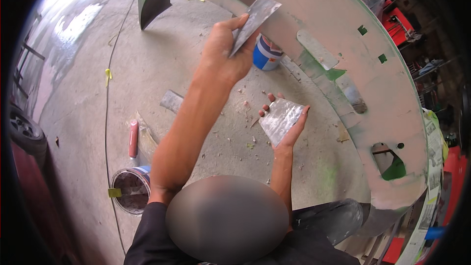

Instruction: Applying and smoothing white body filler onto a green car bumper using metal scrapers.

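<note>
An open paint tin is sitting on the concrete floor, a red-handled tool lying just beside it, a blue-and-white can standing farther off.

This looks like a car repair workshop where car bodies get fixed and painted. A big curved car body panel, dull pink with green patches and cut-out holes, stands on a rough grey concrete floor that is dusty and dotted with bits of dried filler. An open paint tin and a blue and white can sit on the floor, a car wheel shows at the left edge, and old newspaper is taped along the panel's edge.
</note>
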Demonstrator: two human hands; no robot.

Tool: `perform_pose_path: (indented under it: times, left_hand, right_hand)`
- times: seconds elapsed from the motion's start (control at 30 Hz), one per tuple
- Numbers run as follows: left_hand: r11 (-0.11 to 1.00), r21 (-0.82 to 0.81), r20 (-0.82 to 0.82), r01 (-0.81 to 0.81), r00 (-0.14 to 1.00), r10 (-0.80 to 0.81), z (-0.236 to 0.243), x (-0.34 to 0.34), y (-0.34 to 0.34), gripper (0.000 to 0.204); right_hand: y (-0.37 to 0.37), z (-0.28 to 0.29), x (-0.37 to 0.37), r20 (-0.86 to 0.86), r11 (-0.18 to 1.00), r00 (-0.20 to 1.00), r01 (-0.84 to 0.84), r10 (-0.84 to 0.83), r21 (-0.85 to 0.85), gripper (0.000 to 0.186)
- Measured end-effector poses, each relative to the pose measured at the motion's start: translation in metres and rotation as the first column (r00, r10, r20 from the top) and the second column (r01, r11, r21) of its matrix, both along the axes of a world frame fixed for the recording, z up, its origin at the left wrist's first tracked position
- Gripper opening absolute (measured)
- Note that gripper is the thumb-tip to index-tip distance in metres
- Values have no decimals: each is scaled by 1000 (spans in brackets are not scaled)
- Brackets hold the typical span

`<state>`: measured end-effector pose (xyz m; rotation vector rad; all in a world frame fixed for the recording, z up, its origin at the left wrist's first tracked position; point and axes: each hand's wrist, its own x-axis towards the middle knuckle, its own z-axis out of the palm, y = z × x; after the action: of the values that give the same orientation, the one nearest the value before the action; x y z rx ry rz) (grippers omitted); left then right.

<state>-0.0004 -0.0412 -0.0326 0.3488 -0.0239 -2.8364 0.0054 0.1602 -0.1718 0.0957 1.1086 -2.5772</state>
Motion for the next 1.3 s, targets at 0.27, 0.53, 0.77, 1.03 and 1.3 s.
perform_pose_path:
  times: [0.27, 0.53, 0.77, 1.03, 1.3]
  left_hand:
    - [988, 156, -175, -11, 984, 39, 6, -11, 25, 21]
    - [971, 231, -195, -66, 974, 113, 21, -31, 19, 27]
    - [949, 314, -226, 28, 973, 46, 8, -21, 10, 23]
    - [908, 416, -222, -41, 964, 145, 18, -64, -20, 25]
    - [865, 486, -455, 128, 882, 125, -22, -14, -45, 18]
  right_hand:
    - [-2, 1, 2, 4, 998, 1000, -31, 31, -46, 81]
    - [-1, 4, 5, 0, 999, 1000, -6, 6, -42, 81]
    - [3, 9, 3, -29, 999, 999, 35, -35, -4, 82]
    - [5, 5, 5, -32, 1000, 999, 21, -21, 5, 84]
    - [7, 8, 2, -76, 997, 995, 71, -69, 30, 85]
